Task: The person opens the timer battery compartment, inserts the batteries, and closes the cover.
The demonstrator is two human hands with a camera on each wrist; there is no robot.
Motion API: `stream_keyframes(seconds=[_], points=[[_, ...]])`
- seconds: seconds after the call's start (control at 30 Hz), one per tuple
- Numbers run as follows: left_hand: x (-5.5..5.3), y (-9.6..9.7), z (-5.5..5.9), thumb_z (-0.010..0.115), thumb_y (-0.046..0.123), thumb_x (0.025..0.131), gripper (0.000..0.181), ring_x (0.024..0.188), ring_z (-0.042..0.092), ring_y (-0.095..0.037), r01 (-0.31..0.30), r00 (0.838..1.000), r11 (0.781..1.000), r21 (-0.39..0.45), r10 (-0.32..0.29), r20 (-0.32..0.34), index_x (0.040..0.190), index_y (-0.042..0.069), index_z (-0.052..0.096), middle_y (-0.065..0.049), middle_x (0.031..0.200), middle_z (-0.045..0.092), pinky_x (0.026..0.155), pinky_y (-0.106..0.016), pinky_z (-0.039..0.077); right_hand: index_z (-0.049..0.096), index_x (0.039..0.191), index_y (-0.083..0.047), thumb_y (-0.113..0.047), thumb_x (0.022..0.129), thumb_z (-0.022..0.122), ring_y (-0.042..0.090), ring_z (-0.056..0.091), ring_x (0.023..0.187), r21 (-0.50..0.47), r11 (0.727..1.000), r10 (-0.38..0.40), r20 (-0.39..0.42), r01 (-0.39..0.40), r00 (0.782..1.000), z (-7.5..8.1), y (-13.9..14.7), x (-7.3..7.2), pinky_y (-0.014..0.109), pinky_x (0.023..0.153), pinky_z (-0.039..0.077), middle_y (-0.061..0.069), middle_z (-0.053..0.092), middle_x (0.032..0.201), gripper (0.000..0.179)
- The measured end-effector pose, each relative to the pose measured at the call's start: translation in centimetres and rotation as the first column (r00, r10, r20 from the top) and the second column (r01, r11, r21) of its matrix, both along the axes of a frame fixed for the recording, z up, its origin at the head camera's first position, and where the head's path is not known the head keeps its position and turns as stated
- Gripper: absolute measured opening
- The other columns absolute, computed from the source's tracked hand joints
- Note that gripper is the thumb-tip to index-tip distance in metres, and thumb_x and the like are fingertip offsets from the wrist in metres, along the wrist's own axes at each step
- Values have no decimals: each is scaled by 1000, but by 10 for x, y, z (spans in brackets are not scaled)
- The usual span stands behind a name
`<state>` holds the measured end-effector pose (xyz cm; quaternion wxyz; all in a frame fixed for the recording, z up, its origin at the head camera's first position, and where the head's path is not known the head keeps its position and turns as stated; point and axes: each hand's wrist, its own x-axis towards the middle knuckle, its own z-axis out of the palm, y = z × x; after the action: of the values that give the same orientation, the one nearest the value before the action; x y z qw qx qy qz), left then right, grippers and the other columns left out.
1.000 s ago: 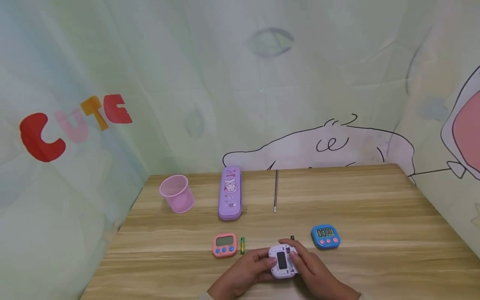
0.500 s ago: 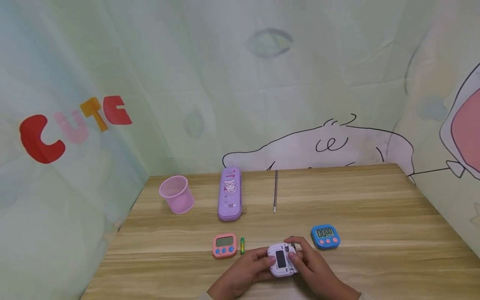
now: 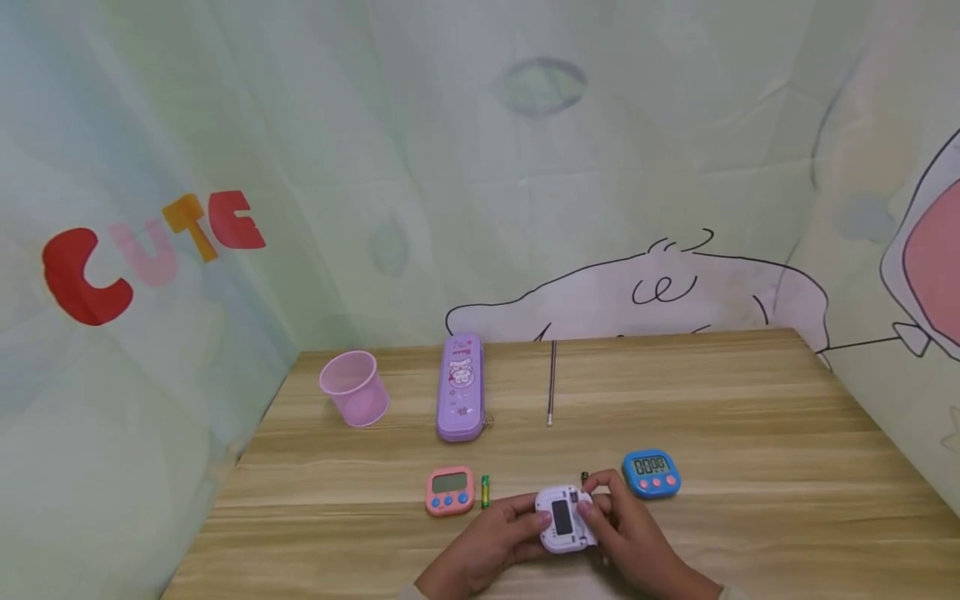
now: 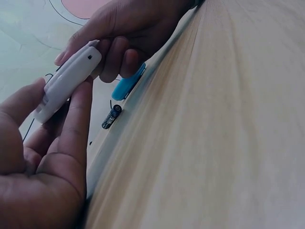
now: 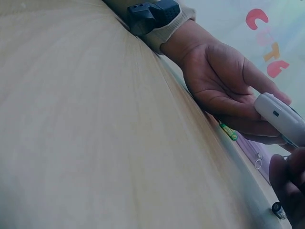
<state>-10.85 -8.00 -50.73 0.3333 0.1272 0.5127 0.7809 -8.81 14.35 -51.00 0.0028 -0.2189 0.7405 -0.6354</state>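
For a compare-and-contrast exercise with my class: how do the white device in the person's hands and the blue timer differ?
The white device is held between the left hand and right hand, while the blue timer lies on the table.
Toward the head camera, the white device shows a dark rectangle, whereas the blue timer shows a screen with digits above pink buttons.
Both have rounded corners.

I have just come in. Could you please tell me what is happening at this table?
A person holds a white device with a dark panel above the table. The left grip holds one side; the right grip pinches the opposite edge. A green battery lies beside the pink timer, a dark battery near the blue timer.
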Motion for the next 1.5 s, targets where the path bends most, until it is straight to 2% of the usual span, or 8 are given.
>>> stream_keyframes(seconds=[0.17, 0.33, 0.47, 0.77, 1.0, 1.3, 1.5], points=[[0, 0, 0, 56, 14, 99, 45, 111, 61, -28, -9, 1000, 1000, -6, 9, 1, 138, -8, 47, -22, 130, 57, 94, -40, 52, 47, 112, -7, -8, 100, 53, 10, 50, 52, 14, 997, -72, -78, 73, 994, -3, -1, 0, 25, 44, 46, -3, 53, 68, 14], [1, 1, 0, 56, 13, 99, 45, 111, 61, -29, -30, 999, 1000, -7, 29, -17, 138, -10, 46, -23, 130, 56, 95, -40, 52, 51, 108, -9, -11, 99, 56, 12, 54, 59, 25, 991, -131, -60, 133, 990, -3, -2, -1, 26, 52, 50, -3, 57, 73, 11], [1, 1, 1, 56, 12, 99, 46, 110, 62, -29, -38, 999, 999, -7, 38, -24, 138, -10, 45, -23, 129, 57, 94, -39, 52, 52, 109, -9, -12, 99, 57, 13, 56, 61, 23, 988, -151, -47, 152, 987, -2, -1, -2, 26, 54, 52, -2, 59, 75, 11], [1, 0, 1, 55, 13, 100, 47, 109, 62, -28, -28, 999, 1000, 11, 29, -26, 138, -11, 44, -24, 129, 57, 95, -40, 52, 53, 110, -8, -11, 99, 56, 14, 58, 64, 22, 987, -159, -32, 160, 987, 0, -1, -2, 28, 55, 55, 0, 61, 79, 11], [0, 0, 1, 54, 15, 101, 49, 110, 61, -29, -25, 999, 1000, 10, 25, -36, 140, -12, 40, -24, 131, 55, 95, -42, 52, 52, 109, -1, -8, 98, 56, 15, 60, 65, 4, 990, -142, -43, 143, 989, 2, 3, 0, 30, 56, 56, 2, 63, 79, 13], [-1, 2, 4, 51, 18, 102, 52, 110, 60, -29, -97, 995, 995, -9, 97, -3, 142, -12, 36, -24, 131, 54, 93, -42, 53, 53, 105, -1, -3, 96, 59, 15, 60, 65, -4, 993, -122, -60, 122, 991, 1, 10, 0, 30, 56, 56, 2, 62, 78, 11], [0, 2, 5, 50, 19, 102, 50, 107, 62, -29, -161, 987, 986, -40, 162, 14, 142, -10, 38, -23, 127, 58, 90, -41, 55, 56, 102, -6, -6, 94, 63, 13, 59, 67, 64, 994, -83, -61, 86, 995, 1, 14, 4, 26, 57, 53, -1, 61, 80, 11]])
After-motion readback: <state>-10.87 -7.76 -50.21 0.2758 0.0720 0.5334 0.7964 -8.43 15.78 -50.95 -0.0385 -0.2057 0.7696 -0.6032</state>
